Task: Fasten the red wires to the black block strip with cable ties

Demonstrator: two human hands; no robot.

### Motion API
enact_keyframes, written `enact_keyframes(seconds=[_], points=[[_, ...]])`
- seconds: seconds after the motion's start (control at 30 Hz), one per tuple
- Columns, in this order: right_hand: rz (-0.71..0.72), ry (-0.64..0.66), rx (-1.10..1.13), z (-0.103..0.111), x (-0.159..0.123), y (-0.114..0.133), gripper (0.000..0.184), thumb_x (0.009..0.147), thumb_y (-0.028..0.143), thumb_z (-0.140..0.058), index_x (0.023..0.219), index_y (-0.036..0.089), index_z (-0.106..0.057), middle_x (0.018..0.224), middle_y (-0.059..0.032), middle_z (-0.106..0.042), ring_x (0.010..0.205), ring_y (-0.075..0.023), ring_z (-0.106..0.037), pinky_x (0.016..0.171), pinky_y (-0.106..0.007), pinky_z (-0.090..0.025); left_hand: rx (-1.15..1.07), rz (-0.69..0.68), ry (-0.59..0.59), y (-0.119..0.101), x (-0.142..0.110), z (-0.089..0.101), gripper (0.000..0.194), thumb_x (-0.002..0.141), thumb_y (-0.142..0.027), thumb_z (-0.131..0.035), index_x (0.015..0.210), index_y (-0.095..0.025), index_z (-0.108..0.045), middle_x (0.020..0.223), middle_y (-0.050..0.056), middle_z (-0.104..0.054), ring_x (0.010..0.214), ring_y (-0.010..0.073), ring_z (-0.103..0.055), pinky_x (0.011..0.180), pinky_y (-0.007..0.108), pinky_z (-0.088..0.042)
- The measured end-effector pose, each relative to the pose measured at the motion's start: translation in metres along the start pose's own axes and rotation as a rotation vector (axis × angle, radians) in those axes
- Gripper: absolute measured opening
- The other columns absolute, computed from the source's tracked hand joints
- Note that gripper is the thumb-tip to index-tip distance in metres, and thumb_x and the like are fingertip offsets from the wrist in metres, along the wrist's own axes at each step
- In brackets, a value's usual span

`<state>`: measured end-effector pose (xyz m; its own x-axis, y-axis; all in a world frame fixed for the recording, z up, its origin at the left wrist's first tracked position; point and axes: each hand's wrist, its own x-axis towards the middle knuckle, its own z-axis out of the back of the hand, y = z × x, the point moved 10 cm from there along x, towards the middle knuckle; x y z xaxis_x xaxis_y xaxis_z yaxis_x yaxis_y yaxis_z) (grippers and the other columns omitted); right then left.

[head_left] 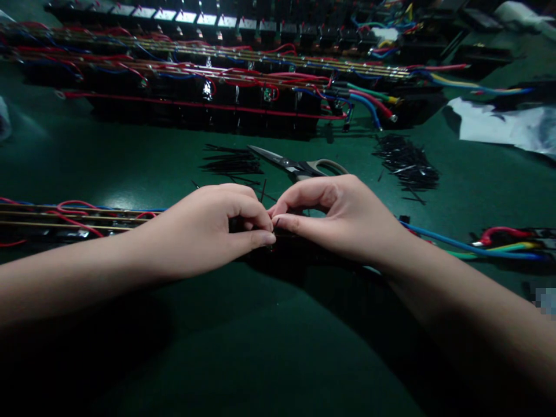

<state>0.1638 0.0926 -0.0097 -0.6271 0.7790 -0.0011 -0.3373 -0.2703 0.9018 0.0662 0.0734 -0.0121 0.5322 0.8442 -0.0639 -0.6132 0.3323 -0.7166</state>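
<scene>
My left hand point(204, 226) and my right hand point(347, 211) meet at mid-view, fingertips almost touching. Both are closed in a pinch on a thin black cable tie point(277, 223), of which only a short dark bit shows. Under them runs a long assembly point(82, 223) with brass-coloured rods, red and blue wires and a dark base; my hands hide its middle part. Just behind my fingers lie a pile of black cable ties point(230, 159) and scissors point(295, 165), blades pointing left.
A second pile of black ties point(408, 165) lies to the right. Long wired assemblies point(208, 72) fill the back of the green table point(260, 347). Loose blue, red and green-yellow wires point(490, 249) extend at right. Crumpled white sheeting point(504, 124) lies far right.
</scene>
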Motion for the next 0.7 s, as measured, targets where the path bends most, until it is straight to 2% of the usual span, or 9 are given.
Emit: enact_keyframes(seconds=[0.17,0.33,0.5,0.7], points=[[-0.002,0.026,0.039,-0.0021,0.0004,-0.0018,0.006,0.087,0.012,-0.07,0.083,0.011,-0.075,0.079,-0.0041,-0.079,0.07,-0.0142,-0.071,0.063,-0.022,-0.051,-0.011,-0.011,0.029,-0.0025,0.0012,-0.0018,0.018,0.09,-0.029,-0.064,0.077,-0.022,-0.074,0.081,-0.004,-0.068,0.075,0.0103,-0.062,0.067,0.022,-0.045],[-0.005,0.02,0.079,-0.0019,-0.0003,-0.0015,0.006,0.087,0.012,-0.07,0.082,0.012,-0.075,0.078,-0.0036,-0.078,0.071,-0.0134,-0.07,0.065,-0.022,-0.051,-0.041,-0.041,0.002,-0.0034,0.0003,0.0019,0.018,0.091,-0.031,-0.064,0.079,-0.022,-0.073,0.081,-0.005,-0.068,0.073,0.0088,-0.062,0.066,0.02,-0.046],[-0.035,-0.007,0.097,0.0002,0.0006,-0.0045,0.006,0.085,0.016,-0.072,0.081,0.012,-0.074,0.075,-0.0033,-0.076,0.067,-0.0133,-0.067,0.061,-0.023,-0.049,-0.029,-0.001,0.002,-0.0009,0.0009,0.0019,0.012,0.086,-0.029,-0.067,0.08,-0.022,-0.074,0.079,-0.005,-0.07,0.072,0.0087,-0.063,0.065,0.019,-0.045],[-0.041,-0.027,0.115,0.0023,0.0005,-0.005,0.008,0.085,0.02,-0.074,0.08,0.013,-0.075,0.073,-0.0029,-0.075,0.065,-0.0126,-0.065,0.058,-0.022,-0.047,-0.089,0.065,-0.014,0.0052,0.0011,0.0013,0.017,0.085,-0.034,-0.066,0.077,-0.022,-0.074,0.073,-0.005,-0.071,0.066,0.0098,-0.063,0.059,0.02,-0.043]])
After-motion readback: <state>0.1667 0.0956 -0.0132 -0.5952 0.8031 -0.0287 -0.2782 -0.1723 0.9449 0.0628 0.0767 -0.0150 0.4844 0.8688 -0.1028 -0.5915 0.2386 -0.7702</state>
